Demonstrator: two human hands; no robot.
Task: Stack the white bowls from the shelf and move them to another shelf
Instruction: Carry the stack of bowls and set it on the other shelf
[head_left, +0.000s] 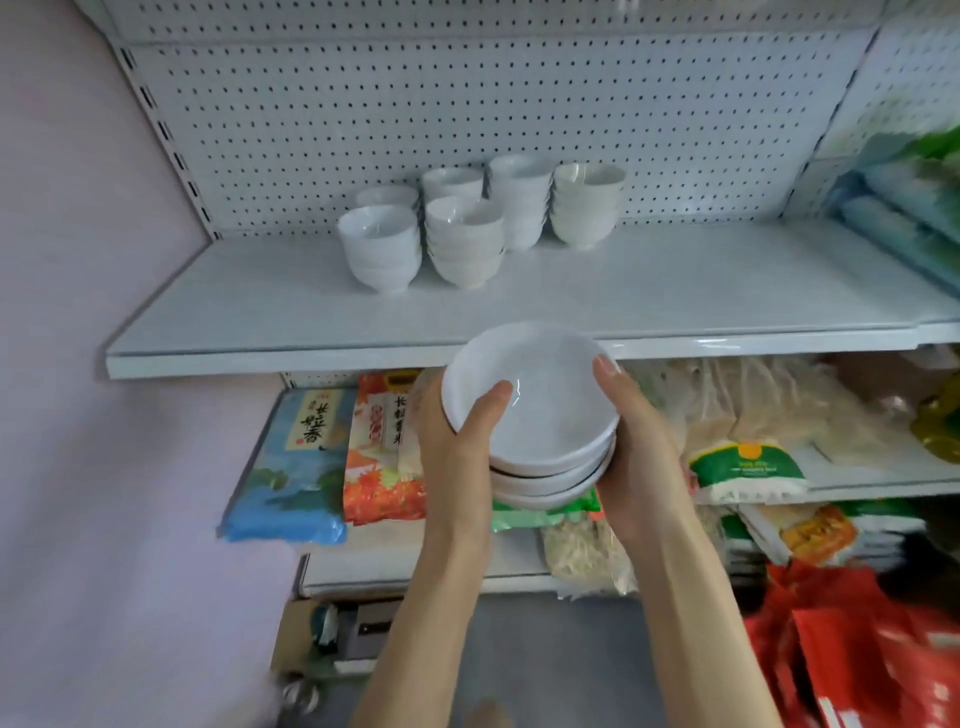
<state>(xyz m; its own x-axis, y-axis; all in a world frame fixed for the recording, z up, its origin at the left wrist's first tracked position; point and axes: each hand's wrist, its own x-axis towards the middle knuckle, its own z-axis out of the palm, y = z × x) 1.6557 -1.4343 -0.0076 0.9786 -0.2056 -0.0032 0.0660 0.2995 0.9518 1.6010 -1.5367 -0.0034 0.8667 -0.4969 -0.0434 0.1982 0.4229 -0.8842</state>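
Note:
I hold a stack of three shallow white bowls (545, 410) in front of the white shelf's front edge (291, 356). My left hand (457, 441) grips the stack's left side with the thumb over the top bowl's rim. My right hand (636, 447) cups the right side, thumb on the rim. Further back on the same shelf stand several stacks of deeper white bowls (465, 241), close to the pegboard back wall.
A pink wall (78, 312) bounds the left. Below the shelf lie bags of rice (291, 467) and packets of noodles (748, 415). Red bags (857, 649) sit low on the right. Green and blue packs (914, 208) fill the shelf's right end.

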